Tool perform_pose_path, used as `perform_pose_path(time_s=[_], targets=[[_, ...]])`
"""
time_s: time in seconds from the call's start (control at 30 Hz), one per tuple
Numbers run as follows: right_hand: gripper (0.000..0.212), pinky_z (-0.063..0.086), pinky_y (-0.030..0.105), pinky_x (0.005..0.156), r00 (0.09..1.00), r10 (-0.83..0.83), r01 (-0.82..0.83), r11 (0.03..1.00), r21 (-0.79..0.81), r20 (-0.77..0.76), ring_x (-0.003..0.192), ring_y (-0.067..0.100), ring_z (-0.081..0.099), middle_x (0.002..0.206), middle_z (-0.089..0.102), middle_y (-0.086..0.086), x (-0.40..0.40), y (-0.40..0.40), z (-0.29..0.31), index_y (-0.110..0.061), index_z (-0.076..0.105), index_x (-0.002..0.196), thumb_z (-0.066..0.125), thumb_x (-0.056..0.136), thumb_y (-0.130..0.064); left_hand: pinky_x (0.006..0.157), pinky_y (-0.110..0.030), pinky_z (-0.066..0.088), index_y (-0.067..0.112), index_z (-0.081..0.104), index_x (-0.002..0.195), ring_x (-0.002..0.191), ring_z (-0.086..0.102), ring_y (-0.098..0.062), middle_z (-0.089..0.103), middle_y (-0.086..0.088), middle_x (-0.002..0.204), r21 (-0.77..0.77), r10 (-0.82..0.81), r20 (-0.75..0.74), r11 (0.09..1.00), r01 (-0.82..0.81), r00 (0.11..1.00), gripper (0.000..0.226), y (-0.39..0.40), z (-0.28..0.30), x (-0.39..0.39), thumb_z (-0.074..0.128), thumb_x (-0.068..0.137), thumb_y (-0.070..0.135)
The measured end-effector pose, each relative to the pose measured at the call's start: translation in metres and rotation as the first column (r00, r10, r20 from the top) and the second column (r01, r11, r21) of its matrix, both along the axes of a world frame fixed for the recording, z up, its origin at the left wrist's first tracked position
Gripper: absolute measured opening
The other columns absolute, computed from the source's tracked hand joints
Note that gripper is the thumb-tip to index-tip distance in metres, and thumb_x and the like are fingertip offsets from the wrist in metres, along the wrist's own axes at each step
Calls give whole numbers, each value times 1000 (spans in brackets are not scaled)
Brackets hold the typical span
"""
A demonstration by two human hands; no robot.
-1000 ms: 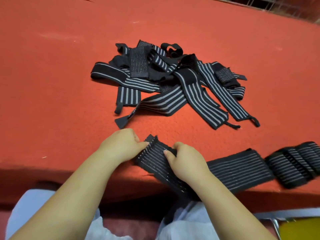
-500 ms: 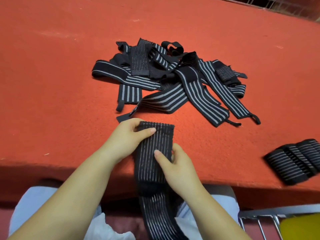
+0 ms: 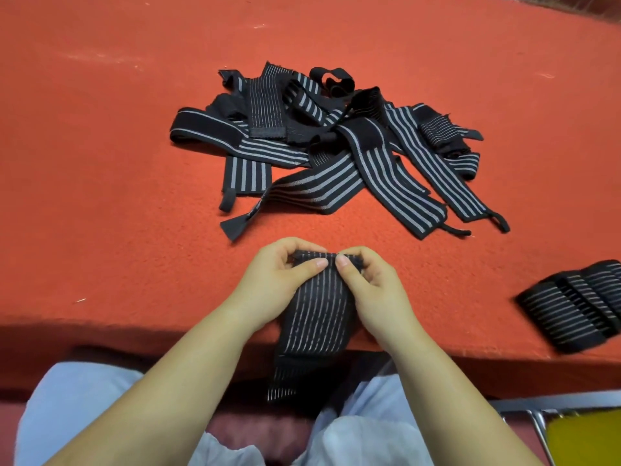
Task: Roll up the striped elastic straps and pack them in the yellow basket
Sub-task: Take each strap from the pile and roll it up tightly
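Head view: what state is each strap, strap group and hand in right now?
Held strap: far end curled over, the rest flat and hanging off the table edge.
Strap pile: loose, unrolled, tangled.
Straps at right: lying side by side.
Left hand: pinching the held strap's end.
Right hand: pinching the same end.

strap heap (image 3: 336,146) ahead; rolled straps (image 3: 578,311) right; bare cloth (image 3: 100,196) left.

A pile of straps (image 3: 336,149) lies mid-counter (image 3: 100,163). Nearer, at the counter's front edge, one strap (image 3: 316,317) hangs over, both hands on its far end. Rolled straps (image 3: 578,311) sit right; a basket (image 3: 584,438) lies below them.
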State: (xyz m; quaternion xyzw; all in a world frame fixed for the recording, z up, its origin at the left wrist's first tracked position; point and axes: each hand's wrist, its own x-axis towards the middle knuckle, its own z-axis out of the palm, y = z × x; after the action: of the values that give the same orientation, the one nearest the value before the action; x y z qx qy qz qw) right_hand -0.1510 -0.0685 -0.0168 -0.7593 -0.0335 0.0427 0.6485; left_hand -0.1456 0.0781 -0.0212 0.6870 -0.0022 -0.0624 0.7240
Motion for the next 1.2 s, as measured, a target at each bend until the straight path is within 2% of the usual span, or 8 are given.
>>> perform_pose_path(time_s=[0.27, 0.4, 0.53, 0.77, 0.9, 0.97, 1.1, 1.2], targets=[[12, 51, 21, 67, 997, 42, -38, 996, 77, -62, 73, 8, 65, 75, 69, -5, 8, -3, -9, -21, 67, 77, 65, 87, -13, 71, -23, 51, 11, 66, 83, 74, 67, -9, 72, -1, 79, -5, 40, -43, 999, -41, 998, 7, -1, -10, 5, 68, 80, 5], [12, 52, 22, 69, 992, 54, -37, 989, 144, -117, 74, 9, 65, 78, 71, -2, 10, -5, -11, -20, 70, 83, 59, 89, -20, 68, -15, 50, 12, 68, 88, 73, 66, -4, 73, 3, 76, -94, -12, -62, 996, 6, 998, 14, 4, -11, 7, 61, 84, 0], [31, 49, 20, 63, 983, 77, -50, 985, 163, -165, 68, 9, 63, 76, 70, 1, 12, -8, -12, -13, 70, 88, 52, 84, -38, 67, -11, 48, 16, 69, 91, 69, 64, 1, 72, 7, 71, -87, -29, -51, 996, 25, 998, 23, 6, -11, 8, 57, 86, -3], [44, 48, 27, 66, 980, 15, 12, 991, 136, -198, 69, 18, 61, 80, 69, 16, 12, -5, -9, -4, 70, 91, 45, 94, -40, 69, -12, 49, 17, 71, 86, 74, 66, -1, 73, 6, 79, -123, -32, -35, 992, 28, 999, 29, 8, -13, 9, 59, 81, -9], [14, 46, 20, 60, 972, 66, -23, 982, 188, -226, 60, 8, 57, 68, 65, -1, 13, -6, -10, -13, 66, 96, 53, 94, -13, 65, -11, 48, 12, 65, 81, 69, 64, -1, 71, 7, 73, -73, -58, 6, 996, 59, 998, 30, 9, -13, 5, 56, 80, -17], [19, 46, 17, 54, 964, 128, -64, 962, 265, -231, 54, 6, 56, 62, 61, -3, 12, -9, -11, -13, 60, 107, 55, 91, -5, 61, -10, 47, 11, 62, 81, 69, 63, 0, 70, 5, 78, -95, -75, 12, 993, 76, 997, 28, 11, -12, 4, 57, 80, -17], [32, 53, 25, 68, 958, 165, -70, 928, 367, -234, 70, 16, 64, 84, 65, 11, 10, -13, -10, -14, 55, 116, 57, 87, 0, 57, -13, 44, 19, 63, 88, 69, 61, -3, 66, -1, 85, -121, -134, -15, 984, 131, 991, 23, 13, -11, 5, 74, 74, 5], [33, 54, 24, 65, 957, 154, -51, 924, 379, -244, 71, 15, 65, 86, 67, 9, 10, -14, -9, -14, 55, 116, 57, 87, 0, 62, -14, 49, 13, 62, 92, 68, 64, -4, 67, -1, 80, -193, -93, -50, 978, 82, 994, 26, 13, -12, 8, 62, 78, -9]])
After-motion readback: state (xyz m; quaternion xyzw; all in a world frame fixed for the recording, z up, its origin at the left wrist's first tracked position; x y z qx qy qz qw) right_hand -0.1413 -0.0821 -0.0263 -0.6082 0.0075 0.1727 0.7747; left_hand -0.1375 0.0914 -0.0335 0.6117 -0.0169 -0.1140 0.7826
